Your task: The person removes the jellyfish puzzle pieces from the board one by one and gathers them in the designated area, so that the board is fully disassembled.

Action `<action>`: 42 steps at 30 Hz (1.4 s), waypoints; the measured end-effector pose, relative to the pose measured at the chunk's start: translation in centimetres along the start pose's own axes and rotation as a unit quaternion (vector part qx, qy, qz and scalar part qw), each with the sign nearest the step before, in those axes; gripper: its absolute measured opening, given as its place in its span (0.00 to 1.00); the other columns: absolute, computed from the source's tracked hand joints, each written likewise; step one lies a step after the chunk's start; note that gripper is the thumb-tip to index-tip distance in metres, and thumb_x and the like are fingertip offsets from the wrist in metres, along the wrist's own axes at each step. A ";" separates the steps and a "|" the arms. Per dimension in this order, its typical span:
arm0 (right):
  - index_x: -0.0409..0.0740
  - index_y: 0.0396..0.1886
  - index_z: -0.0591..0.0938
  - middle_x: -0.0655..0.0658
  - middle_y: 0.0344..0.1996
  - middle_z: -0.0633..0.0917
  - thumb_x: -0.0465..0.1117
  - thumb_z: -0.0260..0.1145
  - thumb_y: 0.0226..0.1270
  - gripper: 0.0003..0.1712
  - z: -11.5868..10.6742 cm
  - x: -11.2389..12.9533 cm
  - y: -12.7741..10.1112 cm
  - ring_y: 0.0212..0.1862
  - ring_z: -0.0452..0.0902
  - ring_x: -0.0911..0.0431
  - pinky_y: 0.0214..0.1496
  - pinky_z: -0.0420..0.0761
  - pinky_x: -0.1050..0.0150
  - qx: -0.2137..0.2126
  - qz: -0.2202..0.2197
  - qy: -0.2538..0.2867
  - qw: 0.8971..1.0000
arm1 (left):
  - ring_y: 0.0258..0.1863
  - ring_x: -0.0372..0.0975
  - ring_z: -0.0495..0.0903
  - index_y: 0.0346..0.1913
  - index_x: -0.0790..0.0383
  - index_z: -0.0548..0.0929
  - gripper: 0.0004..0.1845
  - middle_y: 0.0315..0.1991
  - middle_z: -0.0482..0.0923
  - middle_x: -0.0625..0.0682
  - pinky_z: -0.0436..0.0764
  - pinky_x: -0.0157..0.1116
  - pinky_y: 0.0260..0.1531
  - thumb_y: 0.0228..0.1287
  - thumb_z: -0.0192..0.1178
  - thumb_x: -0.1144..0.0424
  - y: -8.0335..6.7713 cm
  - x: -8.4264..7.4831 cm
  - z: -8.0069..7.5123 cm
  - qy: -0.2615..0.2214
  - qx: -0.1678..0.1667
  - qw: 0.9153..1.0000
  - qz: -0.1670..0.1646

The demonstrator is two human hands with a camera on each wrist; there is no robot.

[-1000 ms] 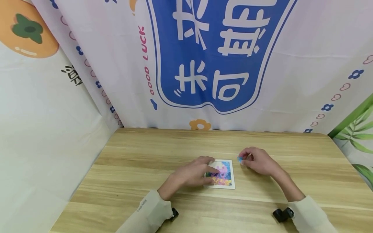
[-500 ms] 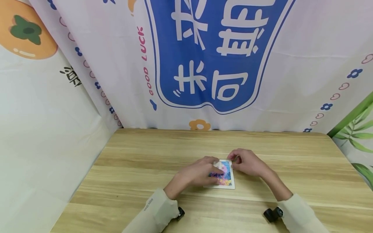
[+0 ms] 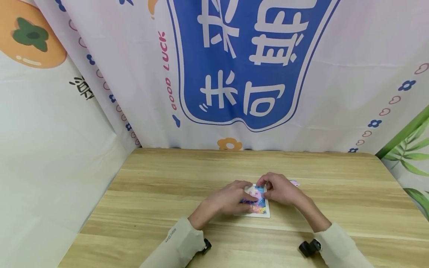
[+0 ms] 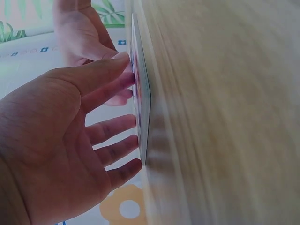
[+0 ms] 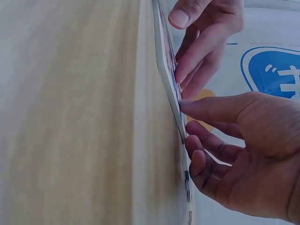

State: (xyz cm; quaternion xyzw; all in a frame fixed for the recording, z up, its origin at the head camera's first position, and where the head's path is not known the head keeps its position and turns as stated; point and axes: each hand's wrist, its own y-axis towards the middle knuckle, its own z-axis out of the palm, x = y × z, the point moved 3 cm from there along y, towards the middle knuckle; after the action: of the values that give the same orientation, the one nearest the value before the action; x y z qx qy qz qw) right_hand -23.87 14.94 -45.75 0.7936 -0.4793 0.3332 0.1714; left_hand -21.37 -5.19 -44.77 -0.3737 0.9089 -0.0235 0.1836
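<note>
A small jigsaw puzzle (image 3: 259,209) with a pink, blue and yellow picture lies in a white frame on the wooden table. My left hand (image 3: 226,200) rests over its left side, fingers spread and fairly straight, fingertips on the picture. At the upper right corner, my right hand (image 3: 280,189) pinches a blue puzzle piece (image 3: 260,189) between thumb and curled fingers, mostly hidden by them. The right wrist view shows my right thumb (image 5: 192,107) right at the frame's edge, the other fingers curled beside it. The left wrist view has the puzzle frame (image 4: 143,93) edge-on under my left fingertips.
Just beyond my right hand lies a loose pinkish puzzle piece (image 3: 295,183). Small flat pieces (image 5: 187,185) also show along the table in the right wrist view. A printed curtain (image 3: 201,137) hangs at the table's back edge.
My right hand has moved left with the blue piece, from beside the puzzle onto its upper right corner, uncovering a pinkish piece behind it. My left hand has shifted slightly right over the picture.
</note>
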 end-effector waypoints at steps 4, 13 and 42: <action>0.43 0.47 0.88 0.47 0.39 0.85 0.28 0.76 0.65 0.13 0.1 0.1 -0.1 0.39 0.74 0.57 0.39 0.76 0.68 -0.001 -0.004 -0.006 1.000 | 0.83 0.49 0.64 0.71 0.43 0.83 0.22 0.83 0.64 0.57 0.66 0.50 0.83 0.78 0.65 0.51 -0.1 0.3 0.2 -0.015 0.005 1.000 0.001; 0.43 0.49 0.90 0.49 0.39 0.88 0.28 0.74 0.66 0.14 -0.1 0.4 0.0 0.38 0.77 0.60 0.41 0.79 0.69 -0.015 -0.005 -0.026 1.000 | 0.84 0.48 0.62 0.72 0.42 0.82 0.23 0.84 0.62 0.56 0.64 0.49 0.84 0.78 0.66 0.51 -0.1 0.4 0.3 -0.018 0.012 1.000 -0.006; 0.43 0.50 0.88 0.49 0.38 0.85 0.28 0.77 0.64 0.16 0.2 0.0 1.3 0.38 0.74 0.57 0.41 0.75 0.66 0.033 0.022 -0.021 0.999 | 0.84 0.49 0.61 0.71 0.43 0.82 0.23 0.84 0.62 0.57 0.65 0.49 0.83 0.77 0.67 0.52 0.0 0.3 0.4 -0.029 0.005 0.999 -0.014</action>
State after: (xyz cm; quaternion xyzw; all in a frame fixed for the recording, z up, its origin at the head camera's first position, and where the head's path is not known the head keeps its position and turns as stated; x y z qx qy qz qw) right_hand -24.95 14.22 -45.98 0.7948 -0.4891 0.3360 0.1274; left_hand -21.42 -5.39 -45.26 -0.3857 0.8978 -0.0195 0.2118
